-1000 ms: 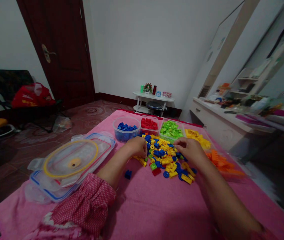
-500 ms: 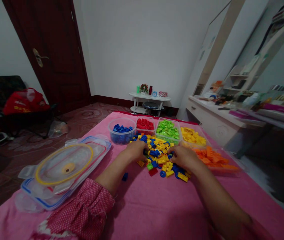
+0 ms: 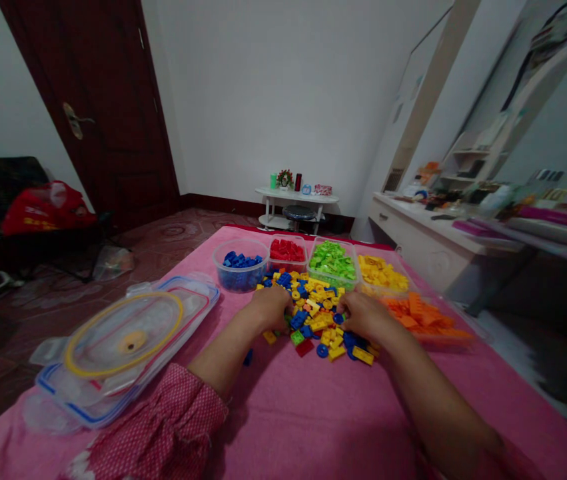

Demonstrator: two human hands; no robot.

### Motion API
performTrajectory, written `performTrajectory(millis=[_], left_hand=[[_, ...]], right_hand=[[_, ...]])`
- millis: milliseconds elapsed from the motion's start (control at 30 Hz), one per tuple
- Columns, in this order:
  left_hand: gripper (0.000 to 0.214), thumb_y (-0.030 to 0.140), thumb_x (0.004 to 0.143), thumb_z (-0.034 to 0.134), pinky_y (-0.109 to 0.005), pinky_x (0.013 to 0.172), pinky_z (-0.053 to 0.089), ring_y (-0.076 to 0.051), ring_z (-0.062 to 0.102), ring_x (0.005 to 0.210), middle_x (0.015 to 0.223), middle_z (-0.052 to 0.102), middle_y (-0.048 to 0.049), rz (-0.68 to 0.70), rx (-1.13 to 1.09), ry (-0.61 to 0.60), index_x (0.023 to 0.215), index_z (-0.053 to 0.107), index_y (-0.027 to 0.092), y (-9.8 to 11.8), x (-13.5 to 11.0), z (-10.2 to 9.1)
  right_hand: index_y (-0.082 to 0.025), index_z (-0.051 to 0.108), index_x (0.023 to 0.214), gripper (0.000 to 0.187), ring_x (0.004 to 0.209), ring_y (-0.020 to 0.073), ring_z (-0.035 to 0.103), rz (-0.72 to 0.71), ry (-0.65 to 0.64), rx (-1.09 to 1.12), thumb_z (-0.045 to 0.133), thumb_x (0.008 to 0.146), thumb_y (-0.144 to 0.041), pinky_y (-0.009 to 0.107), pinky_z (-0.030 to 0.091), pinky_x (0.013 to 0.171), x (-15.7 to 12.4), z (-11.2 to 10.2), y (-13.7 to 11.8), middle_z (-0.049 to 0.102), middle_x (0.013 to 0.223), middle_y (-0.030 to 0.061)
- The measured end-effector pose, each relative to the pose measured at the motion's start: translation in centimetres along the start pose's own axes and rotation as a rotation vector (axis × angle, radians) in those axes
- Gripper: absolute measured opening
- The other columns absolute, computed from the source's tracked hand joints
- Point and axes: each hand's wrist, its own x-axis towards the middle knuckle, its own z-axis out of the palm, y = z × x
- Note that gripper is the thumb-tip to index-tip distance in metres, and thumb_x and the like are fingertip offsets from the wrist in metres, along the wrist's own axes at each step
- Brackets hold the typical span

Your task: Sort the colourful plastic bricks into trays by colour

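Note:
A mixed pile of toy building bricks [image 3: 319,321], mostly yellow and blue with a few green and red, lies on the pink cloth. At the pile's left side my left hand [image 3: 272,309] is curled down among the bricks, its fingertips partly hidden. My right hand [image 3: 364,313] reaches in from the right, thumb and fingers closed at a blue round piece [image 3: 338,319]. Behind the pile are tubs of blue bricks [image 3: 241,261], red bricks [image 3: 287,251], green bricks [image 3: 333,261] and yellow bricks [image 3: 382,274]. Orange bricks [image 3: 423,319] fill a tub right of my right hand.
Stacked clear lids [image 3: 126,343] with blue, red and yellow rims lie on the table's left. A lone blue brick [image 3: 248,357] sits near my left forearm. Beyond are a low white table [image 3: 297,195], a dresser [image 3: 428,230] and a red bag [image 3: 48,210].
Both hands stay at the pile with small finger movements. The blue round piece now shows at my right fingertips. The whole view has shifted slightly.

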Motion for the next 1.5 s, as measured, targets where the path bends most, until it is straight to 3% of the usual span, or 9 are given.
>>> performTrajectory(millis=[200,300,433,600,767,967,1133,1267,1500], left_hand=[[0.02,0.037,0.061,0.067,-0.022,0.055,0.036,-0.014,0.055,0.061,0.065,0.064,-0.0025,-0.007,-0.212,0.08,0.066,0.07,0.018,-1.2,0.2,-0.8],[0.021,0.034,0.064,0.065,-0.021,0.054,0.035,-0.011,0.051,0.058,0.061,0.061,-0.0011,0.065,-0.416,0.137,0.067,0.069,0.014,-1.2,0.5,-1.0],[0.037,0.046,0.071,0.057,-0.02,0.049,0.035,-0.009,0.047,0.051,0.056,0.055,0.0002,0.098,-0.835,0.014,0.073,0.067,0.01,-0.4,0.7,-1.0],[0.049,0.058,0.072,0.052,-0.019,0.045,0.034,-0.008,0.045,0.046,0.05,0.05,0.0011,0.05,-0.981,0.001,0.063,0.061,0.01,0.2,0.4,-1.0],[0.045,0.056,0.069,0.058,-0.019,0.045,0.033,-0.008,0.045,0.046,0.052,0.055,0.0004,0.102,-0.857,-0.061,0.064,0.065,0.012,-0.8,0.2,-1.1],[0.022,0.035,0.052,0.075,-0.021,0.051,0.04,-0.014,0.057,0.056,0.061,0.066,-0.0023,-0.051,-0.267,-0.128,0.069,0.073,0.02,-1.3,-0.7,-1.8],[0.043,0.045,0.047,0.075,-0.032,0.064,0.049,-0.027,0.065,0.076,0.081,0.07,-0.0116,-0.126,0.08,-0.133,0.081,0.073,0.018,0.6,-0.5,-1.2],[0.045,0.037,0.048,0.074,-0.034,0.067,0.051,-0.029,0.065,0.081,0.088,0.069,-0.0138,-0.145,0.125,-0.131,0.088,0.071,0.017,1.1,-0.5,-1.3],[0.015,0.028,0.057,0.064,-0.025,0.054,0.043,-0.02,0.06,0.061,0.063,0.065,-0.0063,-0.15,-0.096,-0.116,0.064,0.069,0.016,-0.3,-1.7,-3.2]], right_hand=[[-0.019,0.065,0.066,0.014,0.06,0.0135,0.055,-0.019,0.056,0.018,0.052,0.072,-0.018,0.024,0.028,0.051,-0.5,-1.3,-1.2,0.064,0.067,0.0033],[-0.019,0.067,0.077,0.011,0.066,0.0143,0.057,-0.142,0.162,0.208,0.057,0.073,-0.023,0.023,0.033,0.056,-0.9,-1.3,-3.0,0.066,0.075,0.0025],[-0.02,0.062,0.106,0.037,0.084,0.0162,0.059,-0.431,0.299,0.508,0.065,0.069,-0.02,0.026,0.042,0.073,-1.2,-0.6,-5.5,0.066,0.099,0.0038],[-0.019,0.066,0.101,0.031,0.085,0.0166,0.059,-0.534,0.407,0.628,0.062,0.071,-0.013,0.028,0.043,0.077,-1.1,0.2,-6.3,0.068,0.096,0.004],[-0.021,0.07,0.097,0.028,0.08,0.0155,0.061,-0.517,0.345,0.577,0.054,0.075,-0.011,0.025,0.042,0.072,-1.0,0.3,-5.5,0.069,0.088,0.0027],[-0.021,0.07,0.096,0.027,0.058,0.0127,0.054,-0.399,0.237,0.379,0.059,0.072,-0.019,0.023,0.035,0.057,-1.8,-0.1,-6.3,0.064,0.067,-0.0003],[-0.022,0.069,0.098,0.026,0.056,0.0117,0.052,-0.402,0.195,0.352,0.057,0.075,-0.023,0.023,0.032,0.055,-2.1,0.2,-6.9,0.061,0.063,-0.0014],[-0.021,0.058,0.118,0.047,0.065,0.0139,0.055,-0.331,0.219,0.289,0.061,0.072,-0.023,0.023,0.033,0.057,-2.0,0.6,-6.7,0.063,0.071,0.0001],[-0.028,0.07,0.09,0.023,0.083,0.0177,0.061,-0.45,0.032,0.133,0.065,0.068,-0.022,0.024,0.037,0.066,-3.2,0.7,-7.2,0.069,0.09,0.001]])
